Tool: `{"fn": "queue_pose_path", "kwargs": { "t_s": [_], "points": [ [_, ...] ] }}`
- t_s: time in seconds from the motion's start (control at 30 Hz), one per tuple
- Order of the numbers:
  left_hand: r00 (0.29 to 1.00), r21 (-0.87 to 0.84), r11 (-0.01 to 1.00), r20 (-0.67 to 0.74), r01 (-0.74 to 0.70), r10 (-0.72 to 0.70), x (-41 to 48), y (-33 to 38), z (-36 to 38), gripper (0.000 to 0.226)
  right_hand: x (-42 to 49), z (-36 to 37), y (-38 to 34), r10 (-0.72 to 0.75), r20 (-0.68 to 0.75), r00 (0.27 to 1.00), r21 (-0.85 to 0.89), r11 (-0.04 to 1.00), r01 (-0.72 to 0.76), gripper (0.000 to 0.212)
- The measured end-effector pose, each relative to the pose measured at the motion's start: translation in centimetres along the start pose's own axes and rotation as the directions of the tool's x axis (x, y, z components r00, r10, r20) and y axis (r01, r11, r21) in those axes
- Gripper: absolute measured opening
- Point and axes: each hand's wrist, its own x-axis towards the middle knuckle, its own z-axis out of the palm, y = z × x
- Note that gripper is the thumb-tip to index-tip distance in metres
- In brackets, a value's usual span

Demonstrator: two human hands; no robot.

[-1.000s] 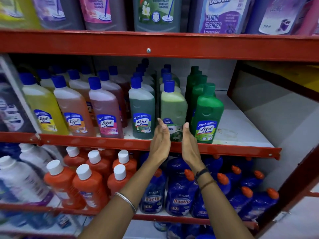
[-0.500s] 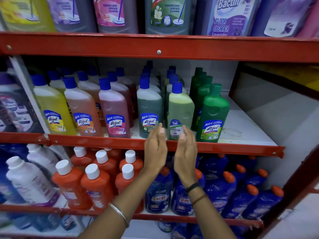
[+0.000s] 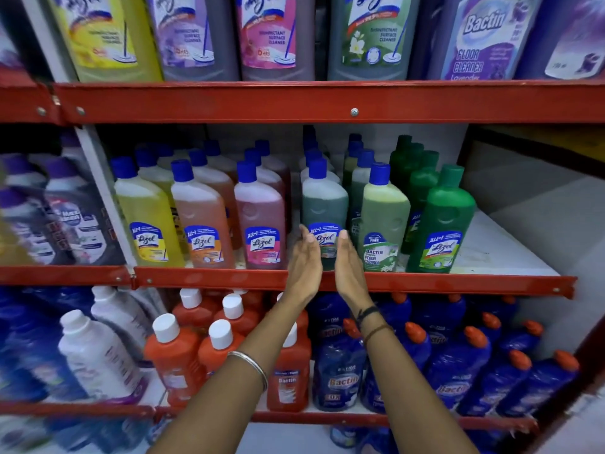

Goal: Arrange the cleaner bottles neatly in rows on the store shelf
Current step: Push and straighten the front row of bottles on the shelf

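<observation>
The middle shelf holds rows of blue-capped cleaner bottles: yellow, orange, pink, teal-green and light green Bactin, plus a row of solid green bottles. My left hand and my right hand are held flat, palms facing each other, on either side of the lower part of the front teal-green bottle. The fingers are straight and not wrapped around it. I cannot tell whether the palms touch the bottle.
The red shelf lip runs under my hands. White shelf board shows to the right of the green row. Large bottles stand on the shelf above. Orange bottles and blue Bactin bottles fill the shelf below.
Both hands have shifted left, from flanking the light green Bactin bottle to flanking the teal-green bottle. The view has moved closer to the shelf.
</observation>
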Motion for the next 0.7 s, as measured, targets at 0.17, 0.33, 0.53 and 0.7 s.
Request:
{"fn": "queue_pose_path", "kwargs": {
  "t_s": [0.17, 0.33, 0.53, 0.7],
  "points": [
    [1.000, -0.009, 1.000, 0.011, 0.000, 0.001, -0.6, -0.5, -0.7, 0.059, -0.5, 0.1, -0.2, -0.007, -0.050, 0.999, 0.012, 1.000, 0.008, 0.101],
    [0.999, -0.024, 1.000, 0.033, -0.004, 0.005, -2.2, -0.7, -1.2, 0.065, -2.1, -0.2, -0.4, -0.024, -0.067, 0.997, 0.052, 0.998, 0.028, 0.096],
    [0.999, 0.044, 0.999, 0.048, -0.006, 0.004, -2.5, 0.1, -1.4, 0.061, -2.7, -0.4, -1.5, -0.046, -0.041, 0.998, -0.014, 0.999, 0.046, 0.082],
    [0.995, 0.072, 0.997, 0.099, -0.001, -0.006, -2.7, 0.3, -1.3, 0.062, -2.5, -0.2, -0.9, -0.022, -0.039, 0.999, -0.050, 0.999, 0.020, 0.085]
  ]
}}
